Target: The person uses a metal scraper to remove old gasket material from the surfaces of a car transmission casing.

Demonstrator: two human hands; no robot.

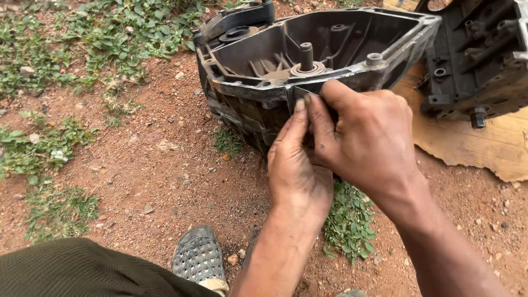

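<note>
A dark, greasy metal gearbox housing point(352, 33) lies open on the red dirt, with a splined shaft point(306, 55) standing upright inside it. Both hands meet at the housing's near rim. My left hand point(297, 170) has its fingers pressed against the rim's outer wall. My right hand point(368, 137) pinches a thin dark strip point(301, 91) that lies along the rim edge. Whether the left fingers also grip the strip is hidden.
A second dark metal casing point(478, 60) rests on a wooden board point(484, 143) at the right. Green weeds point(110, 33) grow at the left and near my wrists. My foot in a perforated grey shoe point(199, 256) and my olive trouser leg point(82, 269) are at the bottom.
</note>
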